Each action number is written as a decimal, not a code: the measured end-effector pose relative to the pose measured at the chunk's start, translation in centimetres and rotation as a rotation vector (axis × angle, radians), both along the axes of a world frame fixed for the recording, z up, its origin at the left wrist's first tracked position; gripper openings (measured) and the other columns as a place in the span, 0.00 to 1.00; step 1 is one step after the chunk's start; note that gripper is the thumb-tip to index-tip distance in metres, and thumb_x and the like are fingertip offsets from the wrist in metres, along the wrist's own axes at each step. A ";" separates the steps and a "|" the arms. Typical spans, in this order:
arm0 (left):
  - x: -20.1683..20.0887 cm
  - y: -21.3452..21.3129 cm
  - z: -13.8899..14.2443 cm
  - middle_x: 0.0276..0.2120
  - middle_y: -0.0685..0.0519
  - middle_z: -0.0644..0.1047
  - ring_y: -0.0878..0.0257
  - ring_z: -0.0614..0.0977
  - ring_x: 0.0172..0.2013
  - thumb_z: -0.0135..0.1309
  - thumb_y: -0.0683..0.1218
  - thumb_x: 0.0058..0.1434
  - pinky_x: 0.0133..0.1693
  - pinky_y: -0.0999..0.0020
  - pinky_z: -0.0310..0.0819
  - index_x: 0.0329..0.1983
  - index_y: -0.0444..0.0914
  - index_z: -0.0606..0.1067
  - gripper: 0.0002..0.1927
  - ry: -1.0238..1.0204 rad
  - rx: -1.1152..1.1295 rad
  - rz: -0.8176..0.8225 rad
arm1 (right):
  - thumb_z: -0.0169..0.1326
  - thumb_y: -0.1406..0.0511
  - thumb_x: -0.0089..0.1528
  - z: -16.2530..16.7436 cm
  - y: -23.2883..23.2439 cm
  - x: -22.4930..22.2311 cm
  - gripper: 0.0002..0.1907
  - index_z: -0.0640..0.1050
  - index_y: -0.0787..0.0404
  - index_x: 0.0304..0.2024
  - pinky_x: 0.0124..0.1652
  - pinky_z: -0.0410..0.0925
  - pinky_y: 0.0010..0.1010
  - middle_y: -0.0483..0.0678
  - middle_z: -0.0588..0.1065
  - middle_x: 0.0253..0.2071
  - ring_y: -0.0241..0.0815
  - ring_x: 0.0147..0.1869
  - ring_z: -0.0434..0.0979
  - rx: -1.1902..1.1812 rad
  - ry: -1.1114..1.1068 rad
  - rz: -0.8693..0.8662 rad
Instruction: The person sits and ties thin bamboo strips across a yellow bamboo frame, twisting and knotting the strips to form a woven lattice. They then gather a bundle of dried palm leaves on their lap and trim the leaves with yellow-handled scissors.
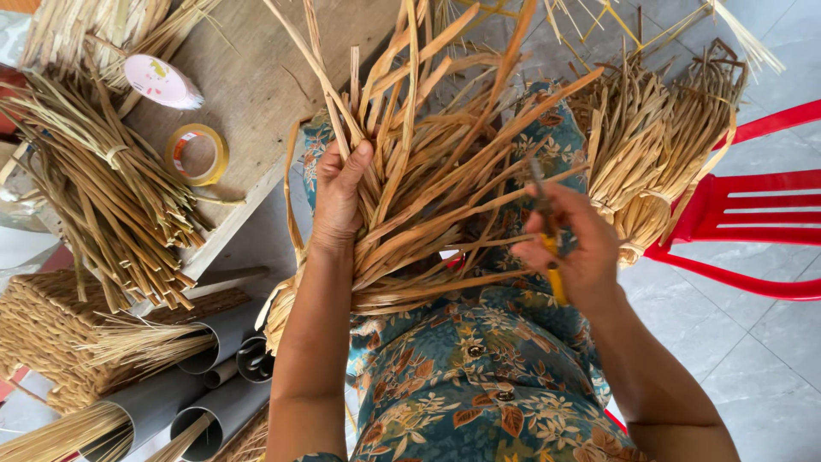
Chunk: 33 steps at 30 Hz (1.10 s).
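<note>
The left hand [336,192] has its grip clamped on a fan of dried straw strips [428,162] over the lap. They look light, stiff and brittle, so a hold low near the gathered base seems safest. To its right, the right hand [581,248] closes on what may be yellow-handled scissors [552,244].
</note>
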<state>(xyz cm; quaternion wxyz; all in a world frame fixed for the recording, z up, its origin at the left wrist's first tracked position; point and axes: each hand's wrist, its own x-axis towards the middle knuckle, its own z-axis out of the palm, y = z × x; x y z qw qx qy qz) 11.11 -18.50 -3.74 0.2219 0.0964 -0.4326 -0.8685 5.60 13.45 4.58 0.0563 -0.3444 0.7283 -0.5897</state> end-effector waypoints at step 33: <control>0.8 1.7 -2.2 0.44 0.56 0.79 0.67 0.79 0.44 0.63 0.38 0.65 0.50 0.69 0.75 0.59 0.35 0.76 0.19 -0.001 -0.071 -0.080 | 0.67 0.65 0.58 3.1 -5.0 -3.9 0.27 0.76 0.63 0.59 0.39 0.68 0.16 0.36 0.71 0.33 0.24 0.37 0.73 0.196 -0.419 0.181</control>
